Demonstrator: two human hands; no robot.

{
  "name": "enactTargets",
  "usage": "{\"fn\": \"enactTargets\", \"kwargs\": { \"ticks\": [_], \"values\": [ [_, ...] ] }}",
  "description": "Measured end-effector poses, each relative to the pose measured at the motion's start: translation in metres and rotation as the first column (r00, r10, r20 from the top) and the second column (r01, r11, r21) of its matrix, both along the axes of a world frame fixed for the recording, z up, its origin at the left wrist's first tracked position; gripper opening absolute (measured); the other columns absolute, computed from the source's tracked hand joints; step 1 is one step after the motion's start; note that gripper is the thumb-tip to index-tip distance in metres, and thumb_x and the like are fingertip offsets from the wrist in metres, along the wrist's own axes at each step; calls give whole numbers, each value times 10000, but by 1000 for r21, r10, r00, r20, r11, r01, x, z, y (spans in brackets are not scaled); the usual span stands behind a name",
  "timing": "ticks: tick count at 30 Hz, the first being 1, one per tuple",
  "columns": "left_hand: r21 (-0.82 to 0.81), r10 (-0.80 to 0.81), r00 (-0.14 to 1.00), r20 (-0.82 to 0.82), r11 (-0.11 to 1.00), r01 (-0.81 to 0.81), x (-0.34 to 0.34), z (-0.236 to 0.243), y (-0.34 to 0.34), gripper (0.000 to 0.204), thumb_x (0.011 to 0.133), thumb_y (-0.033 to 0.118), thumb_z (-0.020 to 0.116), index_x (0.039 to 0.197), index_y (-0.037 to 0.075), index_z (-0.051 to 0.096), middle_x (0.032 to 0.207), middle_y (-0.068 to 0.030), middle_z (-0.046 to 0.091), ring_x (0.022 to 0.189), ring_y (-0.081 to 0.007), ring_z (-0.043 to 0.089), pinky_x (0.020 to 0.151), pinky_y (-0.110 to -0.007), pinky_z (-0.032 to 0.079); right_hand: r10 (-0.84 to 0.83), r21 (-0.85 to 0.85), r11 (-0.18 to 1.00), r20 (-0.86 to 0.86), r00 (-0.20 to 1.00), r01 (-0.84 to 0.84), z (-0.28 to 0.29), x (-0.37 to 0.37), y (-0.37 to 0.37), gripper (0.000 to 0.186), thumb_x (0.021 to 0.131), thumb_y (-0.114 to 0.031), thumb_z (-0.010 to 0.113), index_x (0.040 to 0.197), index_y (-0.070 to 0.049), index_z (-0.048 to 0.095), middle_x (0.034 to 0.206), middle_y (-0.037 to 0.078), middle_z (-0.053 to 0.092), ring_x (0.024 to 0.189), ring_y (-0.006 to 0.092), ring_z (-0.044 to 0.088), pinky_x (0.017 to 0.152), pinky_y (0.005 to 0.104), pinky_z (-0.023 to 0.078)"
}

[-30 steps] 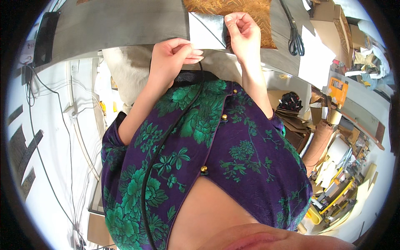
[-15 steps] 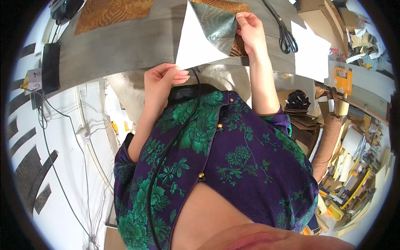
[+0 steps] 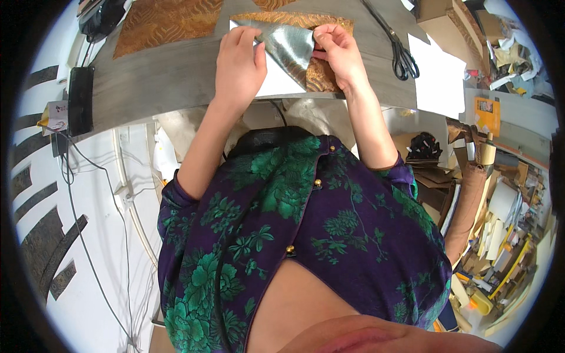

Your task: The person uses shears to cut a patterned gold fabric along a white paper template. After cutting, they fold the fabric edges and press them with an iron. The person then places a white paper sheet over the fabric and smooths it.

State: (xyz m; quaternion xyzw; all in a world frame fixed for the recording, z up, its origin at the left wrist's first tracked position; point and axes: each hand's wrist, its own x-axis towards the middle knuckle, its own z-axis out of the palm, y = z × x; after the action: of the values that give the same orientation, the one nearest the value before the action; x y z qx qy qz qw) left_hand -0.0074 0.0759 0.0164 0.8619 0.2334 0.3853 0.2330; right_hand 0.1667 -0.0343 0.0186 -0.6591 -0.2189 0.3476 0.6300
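Observation:
A dark glossy sheet (image 3: 288, 44), its surface shining, is folded up over a white sheet (image 3: 275, 80) near the table's front edge. Fingertips of my right hand (image 3: 343, 56) are closed in a pinch on the glossy sheet's right edge. My left hand (image 3: 241, 67) rests across the left side of both sheets, its thumb apart from the bent fingers, and it covers part of the white sheet. Brown wavy-patterned material (image 3: 322, 76) shows under and behind the glossy sheet, partly beneath my right hand.
Black-handled scissors (image 3: 404, 62) lie on the grey table (image 3: 159, 82), right of my hands. Farther right is white paper (image 3: 438, 79). A brown patterned piece (image 3: 168, 23) lies at the back left, and a black box-shaped object (image 3: 80, 100) at the left edge.
My left hand has left the white sheet's near corner and moved up and forward onto the sheets. My right hand, still pinching the glossy sheet, has shifted slightly left. The sheets lie farther from me.

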Motion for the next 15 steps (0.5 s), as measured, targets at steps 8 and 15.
{"fn": "enactTargets", "kwargs": {
  "ticks": [8,15],
  "values": [
    [-87,-21,1000,5,996,21,7,-21,2,298,843,71,593,1111,2,484,1119,-168,517,1044,-366,536,873,-420,445,393,-370,893,359,846,-258,0,21,59,452,748,-432,772,952,-44,662,879,24,653,783,94,583,674,228,458],
    [-143,-3,999,52,990,11,7,-20,3,387,889,84,539,1233,-38,410,1221,-221,484,1174,-374,463,975,-429,388,507,-363,850,368,779,-382,-8,29,65,265,809,-291,751,721,-64,647,650,-63,566,617,38,460,566,210,364]
  ]
}}
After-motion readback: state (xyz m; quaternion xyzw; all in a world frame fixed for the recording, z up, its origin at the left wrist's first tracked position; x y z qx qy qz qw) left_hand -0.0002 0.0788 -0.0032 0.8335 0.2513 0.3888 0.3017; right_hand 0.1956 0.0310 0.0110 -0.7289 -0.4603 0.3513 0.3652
